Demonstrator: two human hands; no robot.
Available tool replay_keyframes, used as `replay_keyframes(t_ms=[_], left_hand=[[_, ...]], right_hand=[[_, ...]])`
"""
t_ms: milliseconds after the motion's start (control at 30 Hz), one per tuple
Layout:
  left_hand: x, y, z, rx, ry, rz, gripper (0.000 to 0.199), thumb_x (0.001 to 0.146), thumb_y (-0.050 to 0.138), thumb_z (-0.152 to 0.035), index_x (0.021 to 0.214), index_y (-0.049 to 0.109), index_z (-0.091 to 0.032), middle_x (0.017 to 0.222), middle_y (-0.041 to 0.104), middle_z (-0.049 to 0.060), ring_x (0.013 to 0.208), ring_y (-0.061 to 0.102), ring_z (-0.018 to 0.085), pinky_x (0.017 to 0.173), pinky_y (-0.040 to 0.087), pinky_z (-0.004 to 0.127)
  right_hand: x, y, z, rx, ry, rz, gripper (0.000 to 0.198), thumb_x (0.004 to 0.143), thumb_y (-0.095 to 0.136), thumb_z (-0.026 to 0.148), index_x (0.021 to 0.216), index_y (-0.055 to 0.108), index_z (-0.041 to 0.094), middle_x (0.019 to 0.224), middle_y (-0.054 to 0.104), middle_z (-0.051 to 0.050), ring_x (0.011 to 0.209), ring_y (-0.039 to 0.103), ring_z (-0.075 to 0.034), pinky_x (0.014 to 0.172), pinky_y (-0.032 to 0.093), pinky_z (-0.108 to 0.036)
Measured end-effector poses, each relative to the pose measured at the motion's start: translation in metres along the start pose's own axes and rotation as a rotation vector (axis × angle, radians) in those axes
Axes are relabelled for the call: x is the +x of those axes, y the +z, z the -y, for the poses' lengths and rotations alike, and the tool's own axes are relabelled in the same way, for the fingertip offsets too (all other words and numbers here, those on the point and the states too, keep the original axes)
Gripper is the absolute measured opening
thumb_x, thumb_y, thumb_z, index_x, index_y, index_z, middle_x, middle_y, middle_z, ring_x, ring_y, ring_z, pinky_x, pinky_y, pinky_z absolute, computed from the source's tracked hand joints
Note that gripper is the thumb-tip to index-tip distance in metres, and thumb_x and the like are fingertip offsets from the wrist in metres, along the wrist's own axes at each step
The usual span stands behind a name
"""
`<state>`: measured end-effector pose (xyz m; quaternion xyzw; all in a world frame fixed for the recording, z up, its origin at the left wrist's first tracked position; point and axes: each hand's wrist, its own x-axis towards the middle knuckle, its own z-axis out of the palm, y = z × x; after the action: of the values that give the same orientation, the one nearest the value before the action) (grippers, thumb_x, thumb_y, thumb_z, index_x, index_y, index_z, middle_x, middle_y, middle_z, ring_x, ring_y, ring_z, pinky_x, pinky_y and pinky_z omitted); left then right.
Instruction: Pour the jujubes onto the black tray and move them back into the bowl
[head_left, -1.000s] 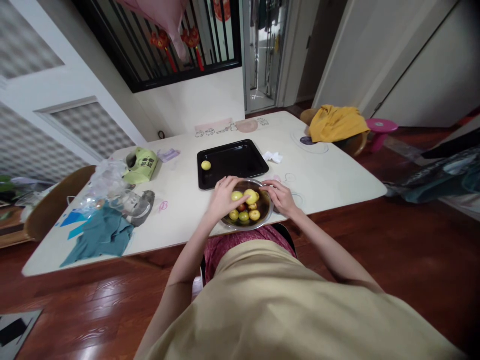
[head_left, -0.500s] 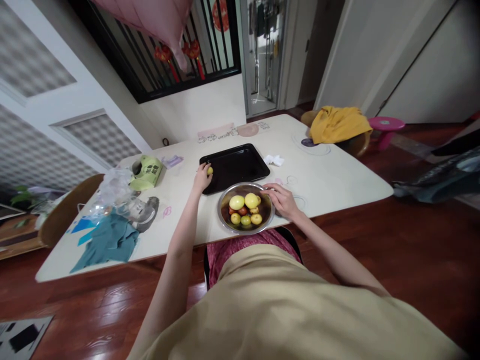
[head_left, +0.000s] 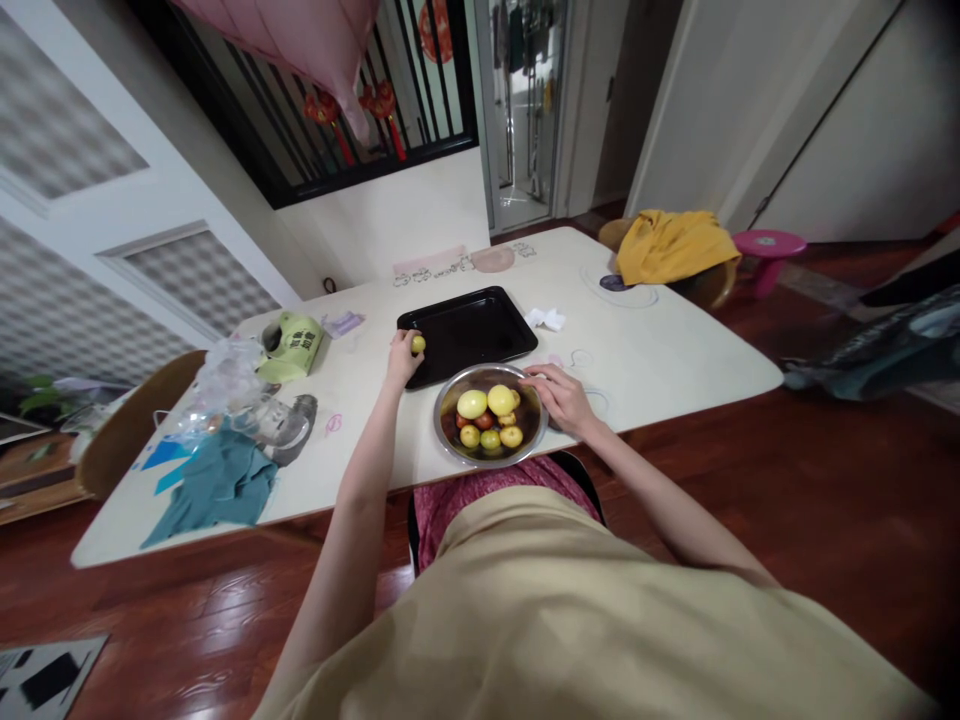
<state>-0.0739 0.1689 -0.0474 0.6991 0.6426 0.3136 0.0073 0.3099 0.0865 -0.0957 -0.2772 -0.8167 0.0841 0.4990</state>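
On the pale table (head_left: 660,360) before me lie a teal cloth (head_left: 217,482), crumpled clear plastic bags (head_left: 225,385), a green tissue box (head_left: 294,342) and a white crumpled tissue (head_left: 547,319), while a yellow cloth (head_left: 671,247) is draped over a chair beside a pink stool (head_left: 769,247).
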Motion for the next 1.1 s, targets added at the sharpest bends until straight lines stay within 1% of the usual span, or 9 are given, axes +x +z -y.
replay_keyframes(t_ms=[100,200,333,367,467,567,667,800,1100], left_hand=[[-0.003,-0.01,-0.015,-0.047,0.01,-0.051,0.037,0.08,0.068,-0.006,0.115,0.066,-0.019,0.12,0.062,0.012,0.115,0.066,0.029,0.113,0.054,0.051],[-0.012,-0.026,-0.037,-0.131,0.076,-0.134,0.036,0.082,0.069,-0.009,0.116,0.064,-0.02,0.12,0.062,0.011,0.116,0.065,0.027,0.109,0.057,0.046],[-0.05,-0.053,-0.082,-0.296,0.189,-0.206,0.033,0.086,0.072,-0.019,0.117,0.06,-0.022,0.123,0.063,0.009,0.118,0.064,0.024,0.094,0.063,0.035],[-0.063,-0.058,-0.094,-0.335,0.206,-0.203,0.033,0.087,0.073,-0.022,0.117,0.059,-0.023,0.123,0.062,0.008,0.118,0.064,0.023,0.093,0.063,0.034],[-0.106,-0.069,-0.129,-0.388,0.274,-0.119,0.034,0.089,0.076,-0.027,0.118,0.057,-0.024,0.121,0.062,0.006,0.114,0.066,0.021,0.089,0.064,0.032],[-0.137,-0.068,-0.15,-0.369,0.38,-0.025,0.034,0.09,0.076,-0.026,0.118,0.058,-0.024,0.119,0.064,0.008,0.113,0.067,0.022,0.09,0.064,0.034],[-0.15,-0.059,-0.155,-0.326,0.468,0.05,0.033,0.091,0.074,-0.023,0.119,0.058,-0.024,0.118,0.067,0.009,0.115,0.068,0.025,0.099,0.061,0.04],[-0.15,-0.047,-0.151,-0.297,0.524,0.091,0.032,0.091,0.073,-0.023,0.12,0.059,-0.025,0.118,0.07,0.009,0.117,0.068,0.027,0.104,0.058,0.045],[-0.153,-0.041,-0.145,-0.257,0.508,0.172,0.034,0.088,0.077,-0.026,0.12,0.063,-0.025,0.122,0.072,0.01,0.124,0.067,0.03,0.11,0.054,0.049]], right_hand=[[0.0,0.0,0.0,-0.002,0.0,-0.003,0.047,0.115,0.035,0.04,0.118,0.08,0.024,0.121,0.078,-0.012,0.11,0.074,-0.026,0.096,0.063,-0.045],[0.0,0.0,0.0,-0.001,0.007,-0.002,0.048,0.115,0.035,0.04,0.118,0.08,0.024,0.121,0.078,-0.012,0.109,0.074,-0.027,0.097,0.063,-0.046],[0.0,0.0,0.0,0.003,0.009,-0.002,0.048,0.115,0.035,0.041,0.117,0.08,0.024,0.12,0.078,-0.012,0.11,0.074,-0.027,0.096,0.063,-0.046],[0.0,0.0,0.0,0.0,0.01,-0.003,0.049,0.115,0.035,0.042,0.117,0.081,0.024,0.12,0.078,-0.012,0.111,0.074,-0.027,0.096,0.063,-0.046],[0.0,0.0,-0.001,-0.007,0.011,-0.01,0.049,0.115,0.035,0.041,0.116,0.081,0.024,0.121,0.079,-0.012,0.113,0.074,-0.027,0.096,0.063,-0.046],[0.0,-0.001,0.0,0.018,-0.004,0.016,0.048,0.115,0.036,0.041,0.121,0.08,0.024,0.128,0.079,-0.012,0.118,0.074,-0.027,0.102,0.063,-0.048],[0.002,-0.004,0.001,0.059,-0.031,0.073,0.047,0.115,0.037,0.042,0.128,0.079,0.026,0.136,0.077,-0.011,0.126,0.072,-0.027,0.109,0.061,-0.051],[0.004,-0.006,0.002,0.09,-0.06,0.09,0.044,0.114,0.041,0.042,0.132,0.078,0.027,0.14,0.076,-0.012,0.131,0.071,-0.029,0.112,0.059,-0.055],[0.004,-0.007,0.004,0.091,-0.027,0.086,0.043,0.113,0.041,0.04,0.127,0.08,0.027,0.137,0.077,-0.011,0.127,0.073,-0.029,0.111,0.06,-0.056]])
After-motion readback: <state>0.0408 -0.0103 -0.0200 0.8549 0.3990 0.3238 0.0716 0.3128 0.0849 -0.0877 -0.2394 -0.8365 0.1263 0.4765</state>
